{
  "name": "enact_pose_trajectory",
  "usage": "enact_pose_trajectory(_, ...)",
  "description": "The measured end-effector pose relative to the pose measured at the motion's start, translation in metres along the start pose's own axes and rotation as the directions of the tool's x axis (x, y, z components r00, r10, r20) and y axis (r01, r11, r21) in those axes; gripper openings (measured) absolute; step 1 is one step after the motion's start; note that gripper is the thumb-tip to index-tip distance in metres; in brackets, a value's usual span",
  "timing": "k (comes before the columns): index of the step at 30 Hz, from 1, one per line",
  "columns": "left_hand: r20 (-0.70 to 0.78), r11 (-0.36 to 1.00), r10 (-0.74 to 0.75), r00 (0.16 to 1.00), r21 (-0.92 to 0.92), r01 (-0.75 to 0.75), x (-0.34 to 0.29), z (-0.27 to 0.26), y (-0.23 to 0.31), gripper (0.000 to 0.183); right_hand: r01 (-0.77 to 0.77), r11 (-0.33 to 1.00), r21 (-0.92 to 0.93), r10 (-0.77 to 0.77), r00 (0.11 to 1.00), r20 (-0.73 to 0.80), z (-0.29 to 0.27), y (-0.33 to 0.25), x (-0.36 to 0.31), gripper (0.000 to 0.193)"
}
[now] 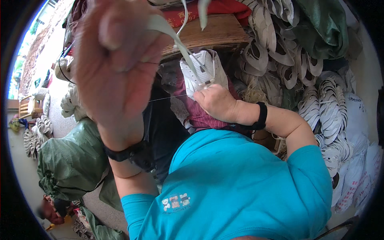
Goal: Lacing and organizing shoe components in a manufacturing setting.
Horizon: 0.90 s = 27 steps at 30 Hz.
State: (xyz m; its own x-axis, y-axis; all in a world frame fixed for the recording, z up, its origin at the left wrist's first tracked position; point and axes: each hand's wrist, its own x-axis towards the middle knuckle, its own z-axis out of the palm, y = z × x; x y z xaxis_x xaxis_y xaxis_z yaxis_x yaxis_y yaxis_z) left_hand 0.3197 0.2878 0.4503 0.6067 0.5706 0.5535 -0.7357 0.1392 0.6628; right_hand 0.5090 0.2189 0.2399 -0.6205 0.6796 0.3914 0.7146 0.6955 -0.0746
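Note:
Raised high and close, my left hand (120, 60) is blurred, its fingers closed on a pale flat shoelace (185, 50). The lace runs down from the hand to a white shoe upper (206, 66) with a mesh tongue and rows of eyelets. The upper rests over my lap on a dark red striped cloth (204, 114). My right hand (218, 102) pinches the upper's near end. A thin thread (168, 98) stretches leftward from near that hand. Where the lace meets the far eyelets is partly hidden by other strands.
A wooden board (212, 34) with red cloth (228, 10) on it stands just beyond the upper. Bundled white shoe parts (276, 52) hang at the right, above more stacks (328, 108). Green sacks (72, 160) lie at the left; another person (52, 210) shows at lower left.

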Motion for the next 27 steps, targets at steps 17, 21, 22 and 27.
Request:
enact_pose_trajectory(17,-0.769,0.998,0.028,0.639,-0.010,-0.056,-0.129,-0.151,0.015,0.020,0.079,-0.536,0.841,0.658,0.663,0.357,-0.069,0.114,0.000,0.016)
enact_pose_trajectory(21,-0.996,0.998,-0.063,0.061,-0.065,-0.028,-0.191,-0.196,0.019,0.018,0.340,-0.654,0.676,0.755,0.357,0.550,-0.054,0.214,-0.125,0.016)
enact_pose_trajectory(22,-0.972,0.985,-0.090,0.219,-0.119,-0.123,-0.243,-0.223,0.034,0.018,0.297,-0.650,0.700,0.760,0.281,0.587,-0.051,0.231,-0.153,0.011)
enact_pose_trajectory(27,-0.994,0.968,0.034,0.099,0.008,-0.251,-0.403,-0.266,0.117,0.020,0.325,-0.512,0.795,0.767,-0.244,0.594,-0.034,0.287,-0.317,0.012)
